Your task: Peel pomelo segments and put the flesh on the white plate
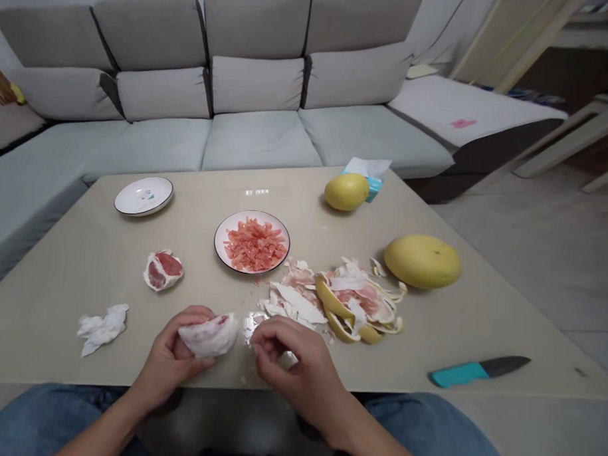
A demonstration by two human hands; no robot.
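Note:
My left hand is closed around a pomelo segment still in its white membrane, at the table's near edge. Just right of it, my right hand has its fingers curled in a pinch; what they hold is too small to make out. Ahead lies a plate filled with pink peeled pulp pieces. A partly peeled pomelo chunk rests to the left of that plate. A heap of peel and membrane scraps lies right of my hands.
Two whole yellow pomelos sit on the right and far side. A teal-handled knife lies near the front right edge. An empty white dish sits far left, a crumpled tissue near left, a tissue pack and grey sofa behind.

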